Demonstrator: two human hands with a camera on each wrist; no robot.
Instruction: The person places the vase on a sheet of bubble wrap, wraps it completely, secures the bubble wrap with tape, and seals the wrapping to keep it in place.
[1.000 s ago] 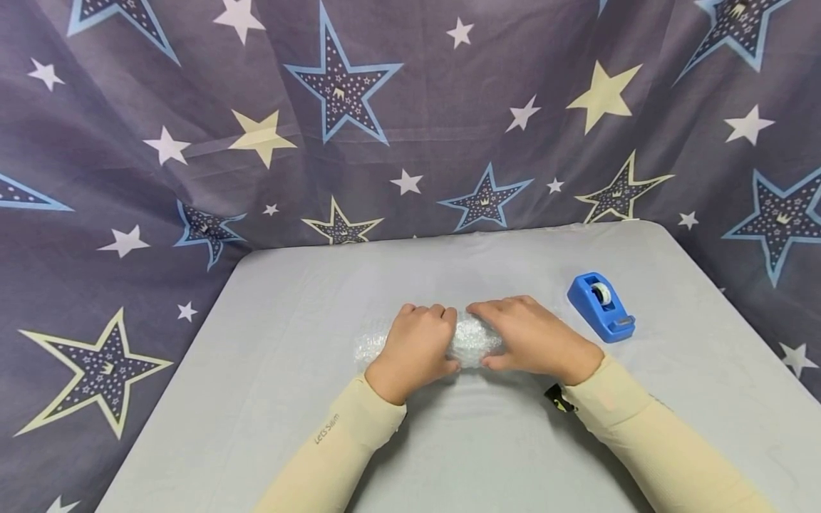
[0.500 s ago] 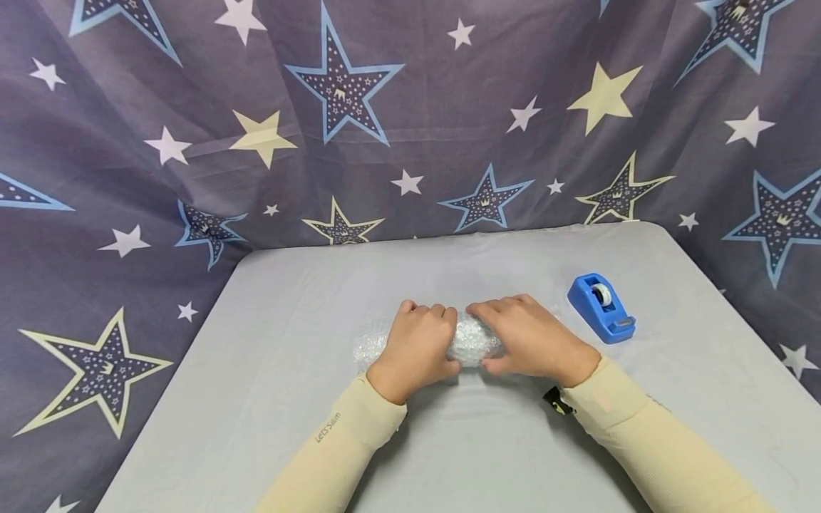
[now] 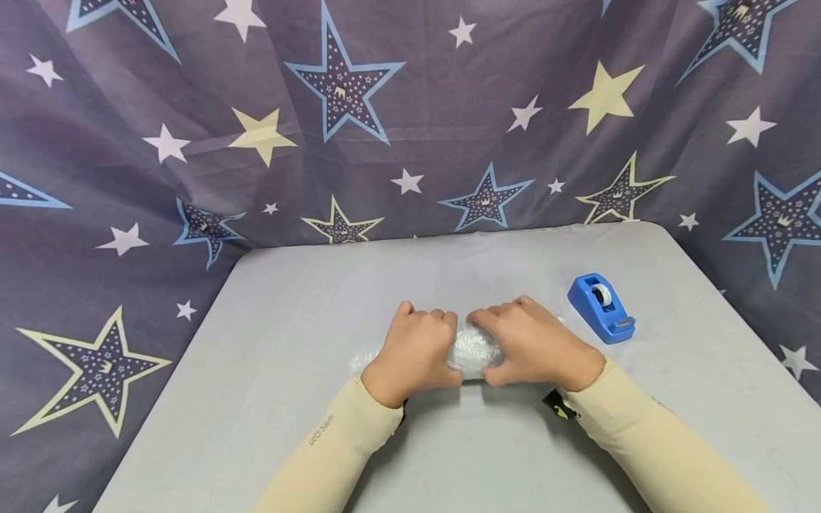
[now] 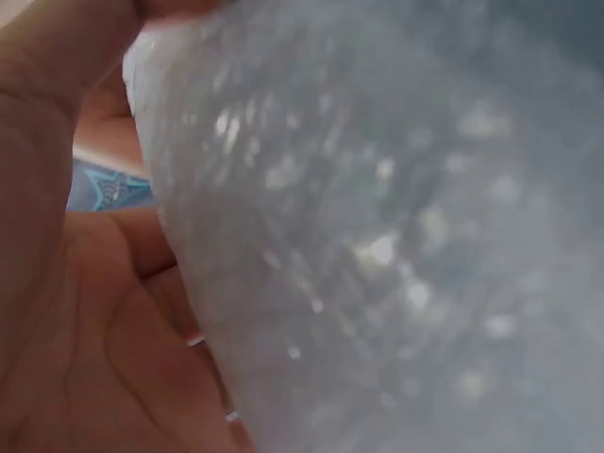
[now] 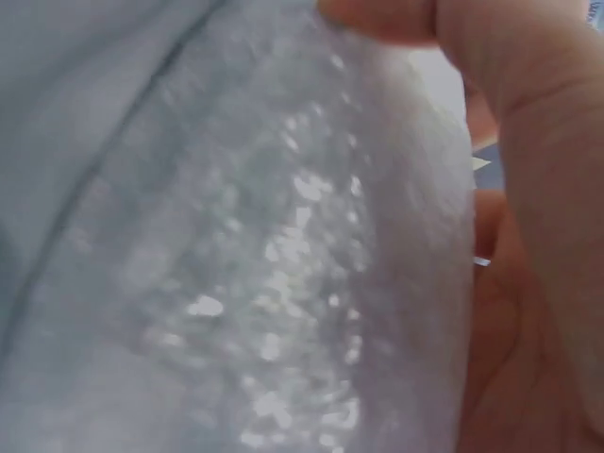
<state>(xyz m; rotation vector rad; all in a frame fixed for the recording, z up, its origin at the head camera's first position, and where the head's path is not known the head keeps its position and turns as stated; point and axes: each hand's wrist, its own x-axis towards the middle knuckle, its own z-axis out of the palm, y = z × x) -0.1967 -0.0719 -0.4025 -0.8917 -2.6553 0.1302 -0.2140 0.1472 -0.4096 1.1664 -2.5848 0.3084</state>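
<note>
A roll of clear bubble wrap (image 3: pixel 473 352) lies crosswise near the middle of the table, between the two hands. My left hand (image 3: pixel 420 349) grips its left part from above, thumb on the near side and fingers over the far side. On the right part, my right hand (image 3: pixel 535 342) holds it the same way. The left wrist view is largely filled by the shiny bubble wrap (image 4: pixel 359 255), with the palm beside it. Thumb and palm also border the bubble wrap (image 5: pixel 274 245) in the right wrist view. Whether something is wrapped inside cannot be seen.
A blue tape dispenser (image 3: pixel 601 306) with a roll of tape stands to the right of the right hand. Grey cloth covers the table (image 3: pixel 308 292). Behind and beside it hangs a dark curtain (image 3: pixel 423 107) with stars.
Both hands keep their hold on the bubble wrap. Its middle now bulges slightly towards me, and less of its left end shows. The tape dispenser has stayed put.
</note>
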